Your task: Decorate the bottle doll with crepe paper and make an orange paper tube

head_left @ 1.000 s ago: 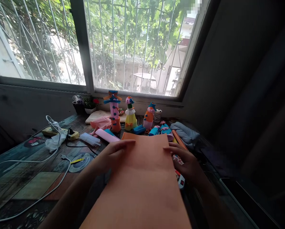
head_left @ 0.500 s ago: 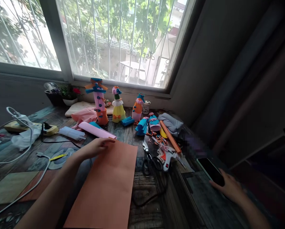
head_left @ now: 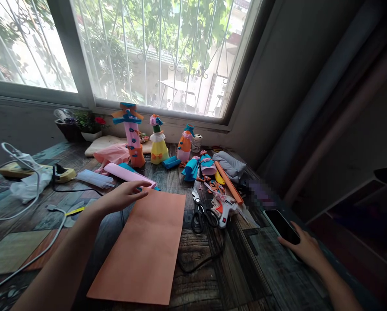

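Observation:
A sheet of orange paper (head_left: pixel 144 250) lies flat on the table in front of me. My left hand (head_left: pixel 127 194) is over its far left corner, fingers stretched out and thumb apart, holding nothing. Just beyond those fingertips lies a pink paper roll (head_left: pixel 127 173). At the right, my right hand (head_left: pixel 305 248) grips the near end of a phone (head_left: pixel 282 226) with a dark screen, thumb on one side and fingers on the other. Black-handled scissors (head_left: pixel 200 214) and a white glue gun (head_left: pixel 226 211) lie to the right of the sheet.
Several crepe-paper-dressed figures, one a tall pink and orange one (head_left: pixel 133 138), stand by the window. Orange paper roll (head_left: pixel 229 183), paper scraps (head_left: pixel 214 188) and grey cloth (head_left: pixel 229 165) lie at right. Glue sticks (head_left: pixel 94 178), a power strip (head_left: pixel 60 174) and a white cable (head_left: pixel 55 242) lie left.
My left hand's fingers have lifted and straightened off the paper's corner. My right hand still holds the phone. The view has shifted slightly, so the sheet's near edge now shows.

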Tool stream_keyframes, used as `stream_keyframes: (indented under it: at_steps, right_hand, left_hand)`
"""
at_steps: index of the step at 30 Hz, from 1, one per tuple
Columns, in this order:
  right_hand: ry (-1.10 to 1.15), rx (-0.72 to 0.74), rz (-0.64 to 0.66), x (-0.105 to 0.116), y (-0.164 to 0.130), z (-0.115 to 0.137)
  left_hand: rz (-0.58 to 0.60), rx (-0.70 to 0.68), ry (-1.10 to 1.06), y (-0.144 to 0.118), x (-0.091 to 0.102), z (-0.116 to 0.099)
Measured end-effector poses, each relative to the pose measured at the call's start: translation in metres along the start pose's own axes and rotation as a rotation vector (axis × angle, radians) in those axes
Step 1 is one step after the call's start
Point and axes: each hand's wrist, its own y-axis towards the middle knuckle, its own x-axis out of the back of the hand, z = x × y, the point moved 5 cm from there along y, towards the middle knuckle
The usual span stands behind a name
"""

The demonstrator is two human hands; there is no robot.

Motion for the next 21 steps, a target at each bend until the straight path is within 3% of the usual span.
stream_keyframes:
  at_steps: [3,14,21]
  right_hand:
    - [0.008,0.0,0.076,-0.005,-0.003,0.007]
    - [0.121,-0.093,0.129,0.0,-0.018,0.034]
    - [0.29,-0.128,0.268,0.013,-0.013,0.027]
  left_hand:
    - [0.016,0.003,0.007,-0.002,-0.001,-0.004]
    - [0.065,0.01,-0.005,-0.008,-0.002,-0.02]
    - [0.082,0.006,-0.052,-0.007,-0.008,-0.02]
